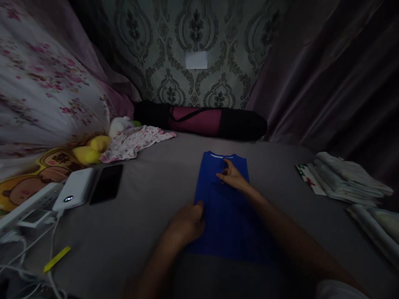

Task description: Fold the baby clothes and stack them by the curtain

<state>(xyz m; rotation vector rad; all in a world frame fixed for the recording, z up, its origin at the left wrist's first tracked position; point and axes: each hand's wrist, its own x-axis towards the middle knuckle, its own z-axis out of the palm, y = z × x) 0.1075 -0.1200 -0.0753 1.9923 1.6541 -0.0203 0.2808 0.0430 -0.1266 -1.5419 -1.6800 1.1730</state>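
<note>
Right forearm between shirt and fabrics

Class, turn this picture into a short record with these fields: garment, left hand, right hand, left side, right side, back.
garment: blue top, lying flat on a gray sheet
left hand: at the top's left edge; grip blurred
right hand: over its upper part, forefinger toward the neckline
left side: black phone beside a white device with a lit display
right side: folded cloths, stacked
back: black-and-maroon bag before a patterned wall
</note>
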